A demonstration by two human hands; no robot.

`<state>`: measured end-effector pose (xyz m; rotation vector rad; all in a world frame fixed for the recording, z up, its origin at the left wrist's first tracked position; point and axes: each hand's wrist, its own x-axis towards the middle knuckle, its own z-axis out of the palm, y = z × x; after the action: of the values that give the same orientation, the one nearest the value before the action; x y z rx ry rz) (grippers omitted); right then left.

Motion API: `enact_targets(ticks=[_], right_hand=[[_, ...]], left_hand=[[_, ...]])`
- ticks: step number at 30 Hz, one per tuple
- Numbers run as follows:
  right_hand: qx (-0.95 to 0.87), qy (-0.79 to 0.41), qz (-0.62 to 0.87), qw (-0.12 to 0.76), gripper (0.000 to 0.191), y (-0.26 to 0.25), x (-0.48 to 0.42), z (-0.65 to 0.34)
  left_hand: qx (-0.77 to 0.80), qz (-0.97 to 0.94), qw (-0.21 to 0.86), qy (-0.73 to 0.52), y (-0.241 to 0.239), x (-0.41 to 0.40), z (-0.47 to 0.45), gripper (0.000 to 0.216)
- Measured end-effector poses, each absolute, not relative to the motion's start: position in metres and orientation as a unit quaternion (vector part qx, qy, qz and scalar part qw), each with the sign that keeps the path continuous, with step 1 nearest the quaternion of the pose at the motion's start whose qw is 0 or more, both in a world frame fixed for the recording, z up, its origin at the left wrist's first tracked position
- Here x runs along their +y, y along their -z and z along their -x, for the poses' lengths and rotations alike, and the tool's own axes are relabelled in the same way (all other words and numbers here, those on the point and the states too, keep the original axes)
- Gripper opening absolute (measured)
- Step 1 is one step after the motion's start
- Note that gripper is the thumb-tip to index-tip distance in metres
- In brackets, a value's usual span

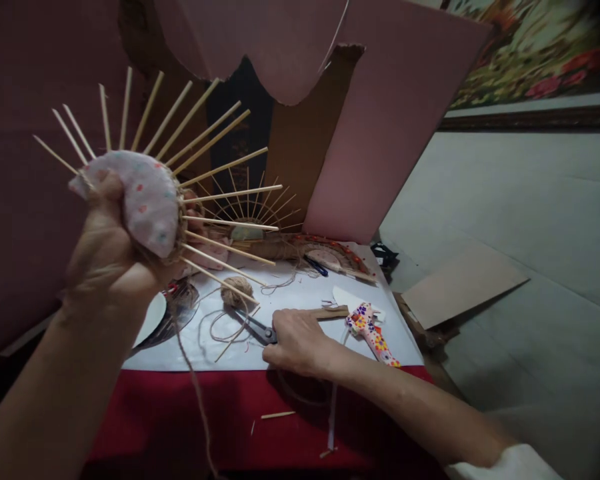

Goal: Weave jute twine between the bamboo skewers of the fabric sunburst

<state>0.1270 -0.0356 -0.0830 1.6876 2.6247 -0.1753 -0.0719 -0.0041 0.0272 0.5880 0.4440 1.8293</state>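
Note:
My left hand is raised at the left, closed on a half-round piece covered in pale floral fabric. Thin wooden sticks fan out from its curved edge, and twine hangs below it. My right hand rests low over the white table surface, its fingers wrapped round the handles of dark scissors. The scissors' blades point left, towards a ball of jute twine; the hand covers most of the handles. A flower-print glue gun-shaped object lies to the right of this hand.
At the back stand another stick fan frame and a fan with a reddish rim. Pink board walls the rear. Red cloth covers the front, with stick offcuts. Flat cardboard lies at right.

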Motion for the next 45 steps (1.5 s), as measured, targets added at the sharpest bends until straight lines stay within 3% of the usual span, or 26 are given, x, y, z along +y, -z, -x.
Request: enact_targets(ticks=[21,25,30,36,39,41,43,45], right_hand=[[0.812,0.016,-0.572,0.116,0.033,0.022,0.003,-0.177],[0.822,-0.024,-0.554,0.126,0.022,0.025,0.031,-0.182],[0.857,-0.029,-0.509,0.075,0.027,0.055,0.07,-0.158],[0.886,0.025,-0.459,-0.056,0.027,0.059,0.071,-0.126],[0.886,0.095,-0.421,-0.17,0.039,0.043,0.049,-0.115],[0.83,0.322,-0.323,-0.321,0.044,0.034,0.033,-0.111],[0.765,0.494,-0.244,-0.334,0.04,0.029,0.022,-0.111],[0.708,0.59,-0.225,-0.316,0.028,0.03,0.017,-0.116]], left_hand=[[0.197,-0.237,0.554,-0.773,-0.007,0.006,0.098,0.033],[0.204,-0.22,0.549,-0.781,-0.007,0.004,0.094,0.033],[0.21,-0.167,0.59,-0.761,-0.011,-0.004,0.079,0.034],[0.194,-0.149,0.668,-0.703,0.0,-0.011,0.072,0.028],[0.195,-0.16,0.711,-0.656,0.006,-0.013,0.07,0.031],[0.193,-0.162,0.727,-0.639,0.008,-0.013,0.066,0.033],[0.199,-0.154,0.736,-0.628,0.01,-0.014,0.063,0.03],[0.214,-0.145,0.748,-0.611,0.011,-0.015,0.06,0.025]])
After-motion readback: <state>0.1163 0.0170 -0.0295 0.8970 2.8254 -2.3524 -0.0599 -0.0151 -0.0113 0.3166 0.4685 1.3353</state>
